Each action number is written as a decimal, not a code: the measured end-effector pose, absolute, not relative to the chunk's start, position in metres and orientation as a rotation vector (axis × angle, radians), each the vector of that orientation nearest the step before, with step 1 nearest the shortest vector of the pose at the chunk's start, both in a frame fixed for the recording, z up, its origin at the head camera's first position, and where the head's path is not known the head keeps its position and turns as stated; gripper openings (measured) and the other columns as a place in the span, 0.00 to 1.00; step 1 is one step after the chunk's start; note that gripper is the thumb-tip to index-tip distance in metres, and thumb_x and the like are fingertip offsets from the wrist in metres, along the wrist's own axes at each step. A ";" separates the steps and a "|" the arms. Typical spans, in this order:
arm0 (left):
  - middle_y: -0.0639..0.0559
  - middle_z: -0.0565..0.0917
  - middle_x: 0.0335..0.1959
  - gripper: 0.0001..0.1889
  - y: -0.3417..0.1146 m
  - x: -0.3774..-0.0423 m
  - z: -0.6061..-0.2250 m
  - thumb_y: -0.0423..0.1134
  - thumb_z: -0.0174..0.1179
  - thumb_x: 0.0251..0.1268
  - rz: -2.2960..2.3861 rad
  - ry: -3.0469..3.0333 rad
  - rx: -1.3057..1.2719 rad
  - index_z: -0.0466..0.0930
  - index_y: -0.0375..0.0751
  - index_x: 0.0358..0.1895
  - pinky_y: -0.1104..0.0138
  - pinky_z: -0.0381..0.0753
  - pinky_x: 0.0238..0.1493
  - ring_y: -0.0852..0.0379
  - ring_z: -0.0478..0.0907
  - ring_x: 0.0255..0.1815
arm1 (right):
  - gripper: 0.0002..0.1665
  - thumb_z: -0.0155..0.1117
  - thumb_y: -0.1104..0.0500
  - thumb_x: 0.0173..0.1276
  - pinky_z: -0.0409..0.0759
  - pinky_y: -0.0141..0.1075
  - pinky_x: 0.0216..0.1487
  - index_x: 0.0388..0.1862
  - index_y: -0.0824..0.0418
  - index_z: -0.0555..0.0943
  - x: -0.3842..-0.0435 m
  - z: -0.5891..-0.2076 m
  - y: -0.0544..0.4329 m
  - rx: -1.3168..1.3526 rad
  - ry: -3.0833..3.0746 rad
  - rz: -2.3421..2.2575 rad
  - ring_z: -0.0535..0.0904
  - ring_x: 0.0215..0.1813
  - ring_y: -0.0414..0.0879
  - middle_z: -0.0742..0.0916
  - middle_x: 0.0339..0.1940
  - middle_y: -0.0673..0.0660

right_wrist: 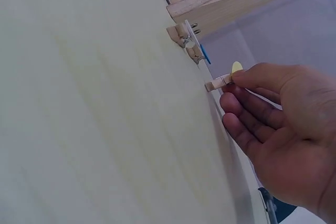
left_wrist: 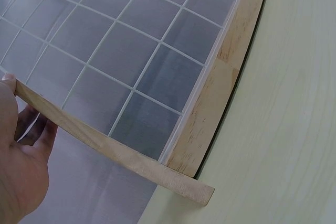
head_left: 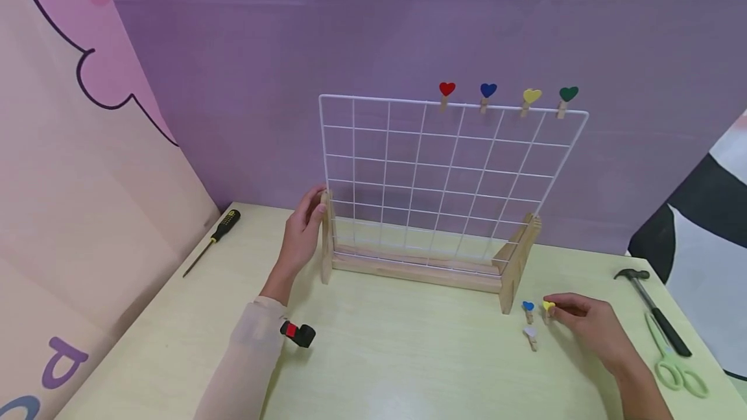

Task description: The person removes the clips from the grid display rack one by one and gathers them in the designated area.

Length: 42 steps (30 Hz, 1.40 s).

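Observation:
My right hand (head_left: 592, 326) pinches a small wooden clothespin with a yellow heart (head_left: 548, 306) between thumb and fingertips, low over the table. Close beside it lie a blue-heart clothespin (head_left: 528, 312) and a white-heart clothespin (head_left: 530, 338). With thumb and fingers on either side, my left hand (head_left: 300, 232) holds the left wooden upright (left_wrist: 113, 150) of a stand. A white wire grid (head_left: 403, 177) rises from that stand. Along the grid's top wire, toward the right, sit clothespins with red (head_left: 447, 89), blue (head_left: 488, 90), yellow (head_left: 532, 95) and green (head_left: 569, 93) hearts.
A hammer (head_left: 659, 316) and green scissors (head_left: 668, 361) lie at the table's right edge, beyond my right hand. At the far left edge lies a black and yellow screwdriver (head_left: 216, 238). A purple backdrop (head_left: 262, 50) hangs behind the stand.

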State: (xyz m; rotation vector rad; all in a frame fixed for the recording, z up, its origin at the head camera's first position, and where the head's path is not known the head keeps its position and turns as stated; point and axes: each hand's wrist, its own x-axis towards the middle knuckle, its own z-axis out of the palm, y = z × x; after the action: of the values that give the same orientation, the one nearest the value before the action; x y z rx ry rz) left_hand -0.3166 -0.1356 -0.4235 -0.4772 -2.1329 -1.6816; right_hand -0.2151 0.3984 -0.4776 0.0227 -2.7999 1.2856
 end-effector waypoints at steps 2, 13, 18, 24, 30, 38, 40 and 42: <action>0.42 0.76 0.72 0.24 -0.135 -0.317 -0.424 0.42 0.48 0.85 -1.681 -2.129 -0.480 0.65 0.48 0.78 0.50 0.71 0.77 0.46 0.72 0.75 | 0.21 0.69 0.60 0.72 0.80 0.20 0.39 0.57 0.73 0.83 -0.215 -0.480 0.399 0.034 -2.792 1.277 0.80 0.41 0.20 0.88 0.37 0.32; 0.41 0.76 0.72 0.23 -0.134 -0.317 -0.422 0.39 0.48 0.84 -1.693 -2.120 -0.469 0.65 0.46 0.78 0.48 0.71 0.76 0.44 0.73 0.74 | 0.22 0.67 0.56 0.74 0.80 0.20 0.39 0.61 0.67 0.83 -0.217 -0.482 0.397 -0.001 -2.895 1.118 0.76 0.41 0.18 0.90 0.51 0.62; 0.42 0.76 0.72 0.23 -0.133 -0.316 -0.422 0.40 0.48 0.84 -1.697 -2.121 -0.465 0.66 0.48 0.77 0.49 0.71 0.77 0.45 0.73 0.74 | 0.22 0.67 0.57 0.75 0.79 0.19 0.39 0.61 0.67 0.83 -0.217 -0.482 0.396 0.001 -2.901 1.099 0.74 0.41 0.17 0.89 0.54 0.66; 0.42 0.76 0.73 0.23 -0.135 -0.318 -0.424 0.42 0.48 0.84 -1.690 -2.122 -0.467 0.66 0.50 0.77 0.49 0.71 0.77 0.46 0.73 0.74 | 0.22 0.67 0.57 0.75 0.79 0.19 0.39 0.62 0.67 0.83 -0.218 -0.484 0.397 -0.009 -2.909 1.086 0.74 0.40 0.18 0.89 0.55 0.66; 0.42 0.76 0.72 0.23 -0.135 -0.318 -0.423 0.42 0.48 0.84 -1.675 -2.136 -0.467 0.66 0.51 0.77 0.50 0.71 0.77 0.46 0.73 0.74 | 0.21 0.67 0.59 0.74 0.78 0.18 0.39 0.62 0.67 0.83 -0.218 -0.484 0.397 -0.019 -2.907 1.081 0.75 0.39 0.20 0.89 0.52 0.64; 0.43 0.76 0.72 0.23 -0.135 -0.317 -0.423 0.43 0.48 0.85 -1.673 -2.143 -0.467 0.65 0.52 0.77 0.50 0.72 0.76 0.46 0.73 0.74 | 0.20 0.68 0.62 0.72 0.77 0.17 0.38 0.60 0.67 0.84 -0.216 -0.484 0.394 0.001 -2.881 1.061 0.76 0.39 0.21 0.90 0.49 0.62; 0.43 0.76 0.72 0.23 -0.135 -0.318 -0.423 0.43 0.48 0.85 -1.674 -2.144 -0.469 0.65 0.52 0.78 0.50 0.71 0.76 0.46 0.73 0.74 | 0.20 0.68 0.61 0.72 0.77 0.17 0.38 0.60 0.67 0.84 -0.216 -0.484 0.394 0.001 -2.884 1.049 0.76 0.39 0.21 0.90 0.49 0.62; 0.43 0.76 0.71 0.23 -0.135 -0.318 -0.423 0.43 0.48 0.85 -1.676 -2.140 -0.468 0.65 0.53 0.77 0.51 0.72 0.76 0.47 0.73 0.73 | 0.20 0.67 0.60 0.73 0.77 0.17 0.38 0.61 0.66 0.84 -0.216 -0.484 0.395 0.000 -2.888 1.043 0.76 0.39 0.20 0.90 0.50 0.62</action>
State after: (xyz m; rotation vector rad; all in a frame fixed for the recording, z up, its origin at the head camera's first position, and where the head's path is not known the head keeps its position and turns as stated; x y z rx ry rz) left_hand -0.3181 -0.1352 -0.4233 -0.4683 -2.1404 -1.6763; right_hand -0.2158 0.3951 -0.4836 0.0001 -2.8880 1.0434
